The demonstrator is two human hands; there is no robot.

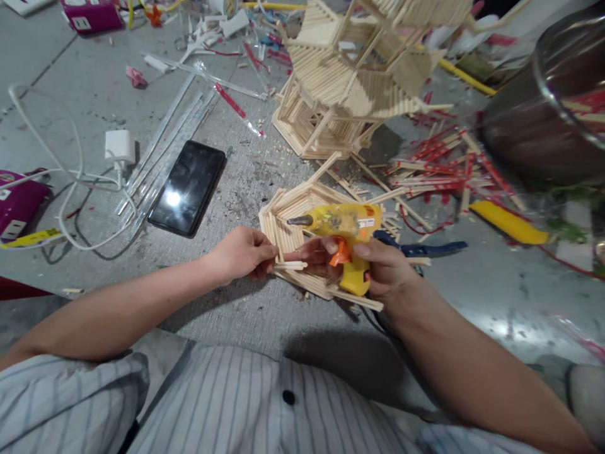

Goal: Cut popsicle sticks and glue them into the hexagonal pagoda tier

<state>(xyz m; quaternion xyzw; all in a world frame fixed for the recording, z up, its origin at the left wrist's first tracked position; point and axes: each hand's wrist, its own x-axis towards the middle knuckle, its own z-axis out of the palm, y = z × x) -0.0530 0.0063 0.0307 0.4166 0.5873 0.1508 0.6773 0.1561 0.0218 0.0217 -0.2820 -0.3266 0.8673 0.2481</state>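
My right hand (pixel 387 271) is wrapped round a yellow hot glue gun (pixel 347 221) with an orange trigger. Its metal nozzle points left, above a many-sided frame (pixel 283 217) built of thin wooden sticks on the table. At the frame's near left side, my left hand (pixel 248 255) is closed in a pinch on a short wooden stick (pixel 280 246). Other short stick ends (pixel 293 266) lie by those fingertips. Part of the frame is hidden behind the glue gun and my right fingers.
Behind the frame stands a tiered stick tower (pixel 340 82). Dark-blue-handled pliers (pixel 439 248) lie right of the frame, near red-tipped sticks (pixel 439 167) and a dark metal pot (pixel 543 107). At left are a black phone (pixel 188 188), clear glue sticks (pixel 163 139) and a white charger (pixel 120 147) with cable.
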